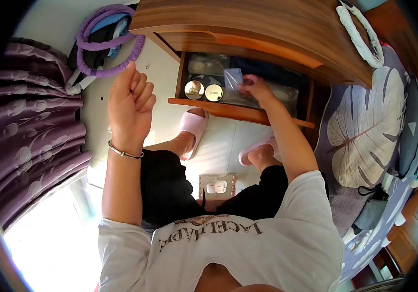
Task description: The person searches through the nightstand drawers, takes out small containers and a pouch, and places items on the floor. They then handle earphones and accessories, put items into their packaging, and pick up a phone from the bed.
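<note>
My right hand (255, 90) reaches into an open wooden drawer (243, 113) and pinches a small clear plastic packet (233, 79); its contents are too blurred to tell. To the left of the packet lie two round gold-coloured compacts (194, 89), side by side in the drawer. My left hand (132, 109) is raised on the left with its fingers curled in, wearing a bracelet on the wrist. Its fingertips overlap a purple padded ring (103, 73) in the view. I cannot tell whether they touch it or what, if anything, they hold.
A wooden cabinet top (257, 22) overhangs the drawer. A purple curtain (33, 126) hangs at left. On the right is a bed with a leaf-patterned cover (370, 126) and folded clothes. A small stool (217, 182) is under me; pink slippers (194, 126) are on the floor.
</note>
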Available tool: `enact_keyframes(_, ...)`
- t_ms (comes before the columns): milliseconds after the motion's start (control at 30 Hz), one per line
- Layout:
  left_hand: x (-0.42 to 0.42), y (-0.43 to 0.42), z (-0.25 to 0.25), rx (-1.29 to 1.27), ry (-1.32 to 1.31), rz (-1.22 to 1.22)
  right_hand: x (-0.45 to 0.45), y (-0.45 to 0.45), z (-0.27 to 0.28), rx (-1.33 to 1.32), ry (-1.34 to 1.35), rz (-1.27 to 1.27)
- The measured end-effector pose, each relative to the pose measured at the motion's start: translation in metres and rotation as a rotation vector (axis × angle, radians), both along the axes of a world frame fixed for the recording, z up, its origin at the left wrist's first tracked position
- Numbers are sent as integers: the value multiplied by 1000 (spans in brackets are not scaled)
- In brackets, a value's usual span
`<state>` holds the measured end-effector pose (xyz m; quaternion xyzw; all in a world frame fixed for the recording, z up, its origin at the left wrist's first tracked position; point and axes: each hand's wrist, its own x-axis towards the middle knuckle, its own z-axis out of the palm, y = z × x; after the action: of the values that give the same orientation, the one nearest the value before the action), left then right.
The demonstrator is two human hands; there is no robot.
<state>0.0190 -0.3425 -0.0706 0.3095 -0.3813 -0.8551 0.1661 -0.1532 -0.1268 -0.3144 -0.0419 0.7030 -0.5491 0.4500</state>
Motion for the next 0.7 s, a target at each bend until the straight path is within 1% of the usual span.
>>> enact_keyframes(33,-1,1,1,-2,-1,5,0,-8,4,-2,-1,5)
enact_keyframes(100,-2,2,3,9,-29,35,5,-32,7,-163,-93,-72)
enact_keyframes(133,-2,2,3,6,-30,40,8,-46,6,-165,-95,-67)
enact_keyframes(233,-1,0,1,-11,-13,15,16,-89,-6,-206,-134,-296)
enact_keyframes(267,0,-1,1,-7,-18,17,16,-96,-12,-208,-137,-294)
enact_keyframes(300,0,-1,1,-3,-24,19,17,-102,-14,-129,24,-268)
enact_keyframes(333,1,-3,1,-4,-28,22,21,-107,-2,-50,184,-241)
enact_keyframes(367,1,-4,1,-9,-32,25,22,-108,12,-32,208,-183)
enact_keyframes(400,2,-5,1,-13,-35,29,22,-112,5,-30,207,-178)
enact_keyframes(467,1,-5,1,-21,-42,41,22,-115,-7,32,323,-97)
enact_keyframes(500,1,-5,2,-33,-49,48,22,-116,0,33,324,-95)
enact_keyframes(567,2,-6,2,-24,-40,38,23,-114,15,362,580,140)
enact_keyframes(600,2,-7,2,-16,-31,27,24,-113,20,361,580,141)
enact_keyframes(667,4,-7,2,-17,-26,25,27,-108,26,490,1101,344)
enact_keyframes(700,4,-8,2,-17,-20,22,22,-106,16,487,1102,346)
